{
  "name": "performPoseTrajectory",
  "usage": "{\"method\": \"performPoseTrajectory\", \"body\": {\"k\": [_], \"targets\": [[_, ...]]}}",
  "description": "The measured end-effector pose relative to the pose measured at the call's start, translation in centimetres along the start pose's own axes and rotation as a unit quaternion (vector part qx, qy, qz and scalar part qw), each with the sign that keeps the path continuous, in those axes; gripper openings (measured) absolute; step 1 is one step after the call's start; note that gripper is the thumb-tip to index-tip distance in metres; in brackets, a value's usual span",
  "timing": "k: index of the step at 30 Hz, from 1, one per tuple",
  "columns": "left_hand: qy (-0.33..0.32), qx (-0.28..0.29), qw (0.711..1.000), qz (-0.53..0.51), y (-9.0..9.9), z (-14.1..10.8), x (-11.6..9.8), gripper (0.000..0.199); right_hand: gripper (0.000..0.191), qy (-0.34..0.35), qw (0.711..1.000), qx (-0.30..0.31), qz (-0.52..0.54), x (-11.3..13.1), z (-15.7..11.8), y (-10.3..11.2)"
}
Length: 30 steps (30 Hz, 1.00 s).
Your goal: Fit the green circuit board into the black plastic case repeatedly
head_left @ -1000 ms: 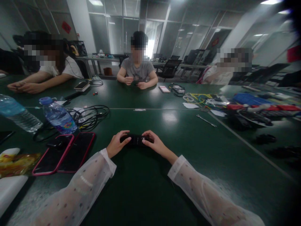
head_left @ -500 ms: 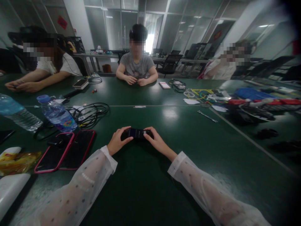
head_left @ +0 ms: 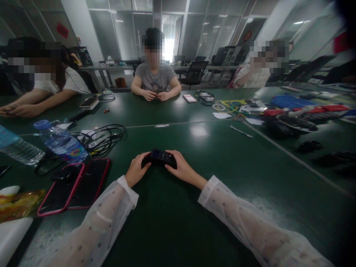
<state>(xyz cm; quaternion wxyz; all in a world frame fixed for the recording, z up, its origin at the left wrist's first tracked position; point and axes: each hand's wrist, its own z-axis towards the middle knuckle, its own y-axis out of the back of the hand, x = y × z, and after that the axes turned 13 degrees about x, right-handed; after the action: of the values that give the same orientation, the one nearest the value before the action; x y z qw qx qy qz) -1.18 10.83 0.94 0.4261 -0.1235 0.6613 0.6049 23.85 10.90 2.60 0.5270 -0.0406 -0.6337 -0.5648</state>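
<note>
Between my two hands is a black handheld device (head_left: pixel 160 157) with a small lit screen on its upper face. My left hand (head_left: pixel 137 168) grips its left end, thumb along the near side and fingers over the far edge. Its right end sits in my right hand (head_left: pixel 180 165), whose thumb presses the near edge. The device tilts slightly, its right end nearer to me. It is just over or on the green table (head_left: pixel 167 222); I cannot tell if it touches.
Left of my hands are two pink-edged phones (head_left: pixel 88 183), a blue-capped water bottle (head_left: pixel 62 142) and coiled black cables (head_left: pixel 107 139). To the right lie a wrench (head_left: pixel 240 131) and heaped cables and tools (head_left: pixel 294 115). A person (head_left: pixel 154 79) sits opposite, others at both sides.
My right thumb has moved off the device's face to its near edge. The device has tilted, its right end now lower in view. The scene has shifted slightly left with my head.
</note>
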Motion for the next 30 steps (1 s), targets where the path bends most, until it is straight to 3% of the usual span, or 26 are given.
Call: {"method": "performPoseTrajectory", "body": {"k": [12, 17, 22, 26, 30], "targets": [[0.015, 0.004, 1.000, -0.001, 0.1, -0.1, -0.1, 0.042, 0.060, -0.017, 1.000, -0.011, -0.014, -0.7, 0.0, -0.3], [0.017, -0.004, 0.999, -0.027, 0.1, -0.2, -0.5, 0.044, 0.057, 0.011, 0.999, -0.009, -0.031, -0.5, 0.0, -0.2], [0.038, -0.007, 0.999, -0.015, 0.2, -0.3, -0.6, 0.047, 0.051, 0.050, 0.998, 0.032, -0.022, 0.1, 0.0, 0.0], [0.041, 0.007, 0.999, -0.002, 0.2, -0.3, -0.5, 0.047, 0.050, 0.061, 0.997, 0.046, 0.008, 0.5, 0.0, 0.1], [0.051, 0.010, 0.999, -0.003, 0.3, -0.3, -0.4, 0.048, 0.042, 0.015, 0.994, 0.036, 0.105, 0.3, 0.2, 0.5]]}}
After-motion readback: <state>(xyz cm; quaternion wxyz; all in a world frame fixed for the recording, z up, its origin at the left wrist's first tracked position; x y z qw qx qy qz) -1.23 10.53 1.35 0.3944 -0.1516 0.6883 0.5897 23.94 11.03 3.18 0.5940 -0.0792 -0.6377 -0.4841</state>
